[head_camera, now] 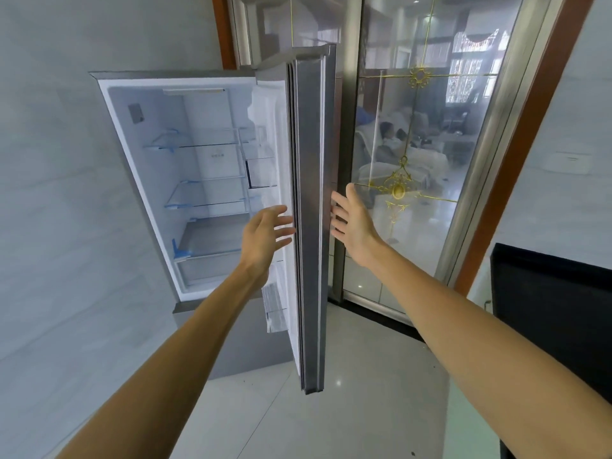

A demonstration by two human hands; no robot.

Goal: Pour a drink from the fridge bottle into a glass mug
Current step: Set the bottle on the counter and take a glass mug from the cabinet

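Flanking open fridge door (309,226) edge, L hand (265,233) inside, R hand (352,220) outside

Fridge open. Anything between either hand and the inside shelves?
The open fridge door stands edge-on between the left hand, on its inner side, and the right hand, on its outer side. Nothing visible separates the left hand from the glass shelves; the door blocks the right hand. No bottle plainly shows.
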